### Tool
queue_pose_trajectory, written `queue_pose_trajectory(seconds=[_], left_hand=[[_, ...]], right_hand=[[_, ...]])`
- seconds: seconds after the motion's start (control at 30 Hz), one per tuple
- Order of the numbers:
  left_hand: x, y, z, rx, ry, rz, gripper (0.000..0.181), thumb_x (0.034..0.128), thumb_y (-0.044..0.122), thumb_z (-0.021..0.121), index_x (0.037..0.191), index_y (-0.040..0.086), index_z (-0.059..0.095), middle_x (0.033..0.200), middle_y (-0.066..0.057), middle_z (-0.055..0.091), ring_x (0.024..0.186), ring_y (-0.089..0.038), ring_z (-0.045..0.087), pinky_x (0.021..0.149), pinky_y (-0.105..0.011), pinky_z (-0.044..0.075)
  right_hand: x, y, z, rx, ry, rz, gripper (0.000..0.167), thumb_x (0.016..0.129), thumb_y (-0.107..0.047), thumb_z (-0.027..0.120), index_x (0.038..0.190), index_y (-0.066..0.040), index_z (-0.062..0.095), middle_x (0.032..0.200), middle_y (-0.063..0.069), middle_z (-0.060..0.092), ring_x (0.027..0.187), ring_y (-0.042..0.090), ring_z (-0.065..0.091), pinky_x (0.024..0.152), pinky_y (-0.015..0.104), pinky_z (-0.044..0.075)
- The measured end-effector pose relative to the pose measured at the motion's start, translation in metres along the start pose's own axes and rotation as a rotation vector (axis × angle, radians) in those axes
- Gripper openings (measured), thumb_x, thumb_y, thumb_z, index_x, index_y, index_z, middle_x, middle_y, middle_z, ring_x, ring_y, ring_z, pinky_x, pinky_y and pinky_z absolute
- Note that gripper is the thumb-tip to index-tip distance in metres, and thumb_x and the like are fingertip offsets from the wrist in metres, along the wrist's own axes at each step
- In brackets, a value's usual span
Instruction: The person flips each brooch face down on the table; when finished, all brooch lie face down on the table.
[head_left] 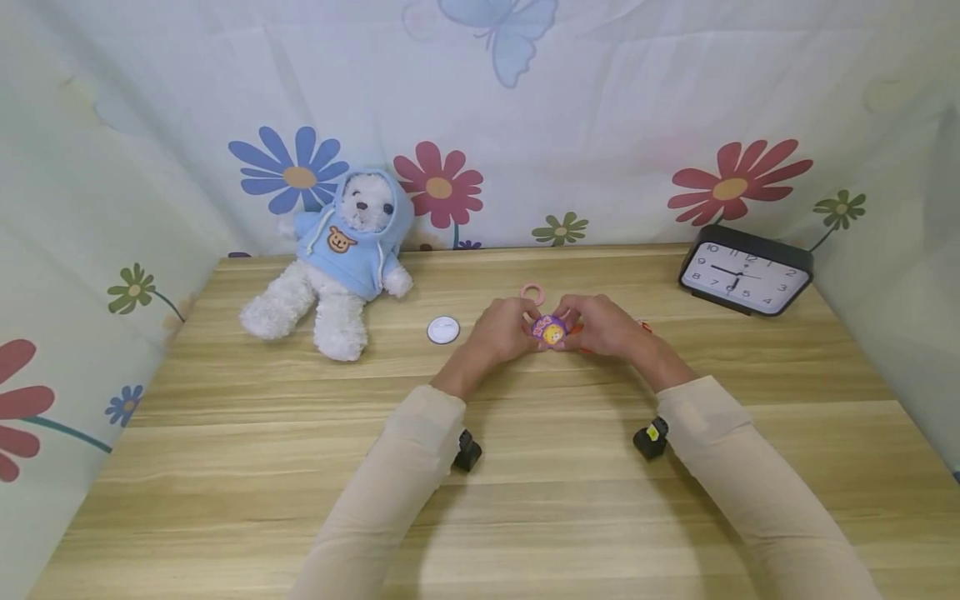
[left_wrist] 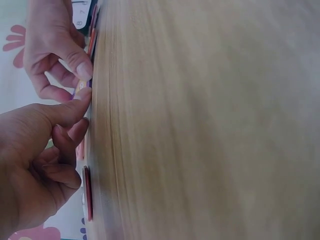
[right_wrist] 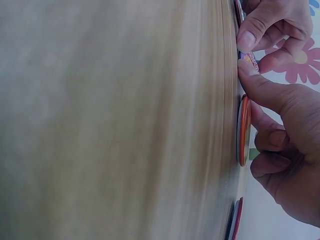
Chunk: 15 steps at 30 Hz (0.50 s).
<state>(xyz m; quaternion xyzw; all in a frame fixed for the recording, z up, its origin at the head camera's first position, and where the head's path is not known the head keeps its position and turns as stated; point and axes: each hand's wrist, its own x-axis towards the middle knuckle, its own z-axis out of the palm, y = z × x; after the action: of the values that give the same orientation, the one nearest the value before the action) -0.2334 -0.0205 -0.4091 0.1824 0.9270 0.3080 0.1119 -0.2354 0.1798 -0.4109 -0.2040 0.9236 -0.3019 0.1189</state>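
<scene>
A small round purple badge (head_left: 549, 332) with a yellow cartoon animal on it is at the middle of the table, low over the wood or touching it. My left hand (head_left: 504, 331) pinches its left edge, thumb toward me. The opposite edge is pinched by my right hand (head_left: 606, 325). Both thumbs nearly meet in front of the badge (right_wrist: 248, 59) in the right wrist view. Beside the right hand's curled fingers lies an orange-rimmed disc (right_wrist: 244, 131), mostly hidden from the head view. A pink ring (head_left: 532, 293) lies just behind the hands.
Left of the hands lies a white round disc (head_left: 443, 330). A white plush bear (head_left: 345, 258) in a blue hoodie leans at the back left. A black-framed clock (head_left: 746, 271) stands at the back right. Another red-rimmed disc (right_wrist: 237, 220) shows in the right wrist view.
</scene>
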Motion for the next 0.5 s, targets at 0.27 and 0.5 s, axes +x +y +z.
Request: queue_pose_trajectory(seconds=[0.27,0.5], left_hand=[[0.0032,0.0003,0.0003,0.008,0.009,-0.015,0.044,0.0811,0.019,0.086,0.119,0.007,0.067,0.096,-0.008,0.077,0.091,-0.021,0.072,0.084,-0.036,0.057],[0.0056,0.0026,0.0010,0.025,0.024,-0.028,0.042,0.0818,0.020,0.086,0.117,0.007,0.066,0.098,-0.008,0.078,0.094,-0.022,0.073,0.086,-0.037,0.057]], right_hand=[[0.0028,0.0025,-0.0022,-0.013,0.010,-0.022,0.035,0.082,-0.014,0.085,0.110,-0.007,0.065,0.095,0.012,0.076,0.097,0.028,0.069,0.093,0.046,0.052],[0.0044,0.0036,-0.0047,-0.005,0.022,-0.031,0.034,0.082,-0.013,0.085,0.109,-0.006,0.064,0.095,0.014,0.076,0.097,0.030,0.069,0.094,0.047,0.051]])
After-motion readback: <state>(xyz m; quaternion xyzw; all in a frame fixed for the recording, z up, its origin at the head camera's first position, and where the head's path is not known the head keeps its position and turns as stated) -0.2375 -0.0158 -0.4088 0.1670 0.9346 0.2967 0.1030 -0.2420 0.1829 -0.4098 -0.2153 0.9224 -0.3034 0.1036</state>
